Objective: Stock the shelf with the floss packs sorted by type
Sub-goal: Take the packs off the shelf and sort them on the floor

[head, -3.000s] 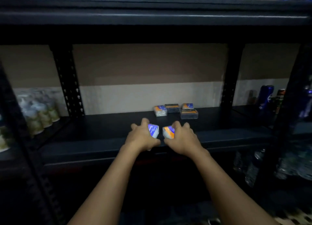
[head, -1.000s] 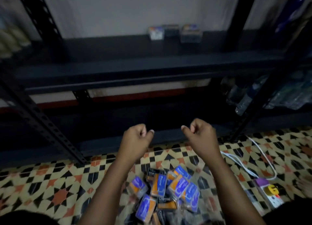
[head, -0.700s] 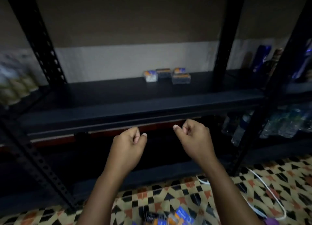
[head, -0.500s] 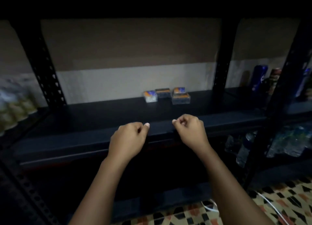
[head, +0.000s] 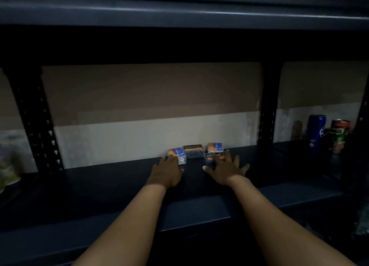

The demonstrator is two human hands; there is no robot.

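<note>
Head view: floss packs (head: 194, 152) crosswise along shelf (head: 99, 185)

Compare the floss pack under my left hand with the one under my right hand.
The left pack has a bright blue and orange label; the right pack has a dark label with an orange strip. The left hand lies over the left pack with fingers together; the right hand touches the right pack with fingers spread. Both sit at the back of the shelf.

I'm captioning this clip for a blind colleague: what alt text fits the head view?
Two bare hands reach to four floss packs at the back of a dark shelf; the left hand touches a blue-orange pack, the right hand spreads over a dark pack. Drink cans stand far right.
</note>
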